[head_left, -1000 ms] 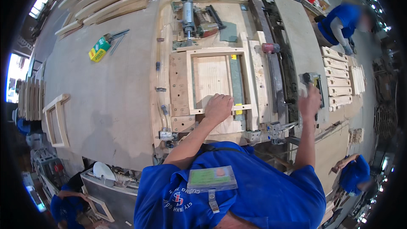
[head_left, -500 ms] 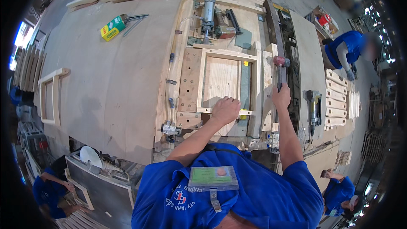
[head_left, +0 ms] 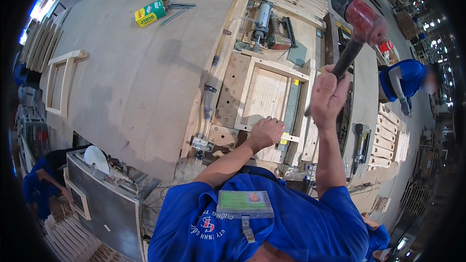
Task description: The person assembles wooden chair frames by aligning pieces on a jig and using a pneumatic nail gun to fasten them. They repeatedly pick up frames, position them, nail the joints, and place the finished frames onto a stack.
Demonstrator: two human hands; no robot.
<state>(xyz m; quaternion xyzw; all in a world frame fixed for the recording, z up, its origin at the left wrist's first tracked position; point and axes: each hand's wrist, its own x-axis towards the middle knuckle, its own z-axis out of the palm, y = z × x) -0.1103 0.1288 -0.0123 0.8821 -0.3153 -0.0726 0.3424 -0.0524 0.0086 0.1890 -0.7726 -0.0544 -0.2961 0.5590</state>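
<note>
Mallet in right-hand fingers

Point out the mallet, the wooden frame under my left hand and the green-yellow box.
Mallet (head_left: 365, 19): head camera view, red part of its head.
Wooden frame (head_left: 245, 92): head camera view, middle of its left rail.
Green-yellow box (head_left: 150, 13): head camera view, printed side.

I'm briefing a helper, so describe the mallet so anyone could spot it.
Find the workbench where the left hand rests on a pale frame. Right of that frame, the right hand grips the mallet by its dark handle. Its thick red-and-black head sets it apart from the yellow-and-black nail gun lying nearby.
</note>
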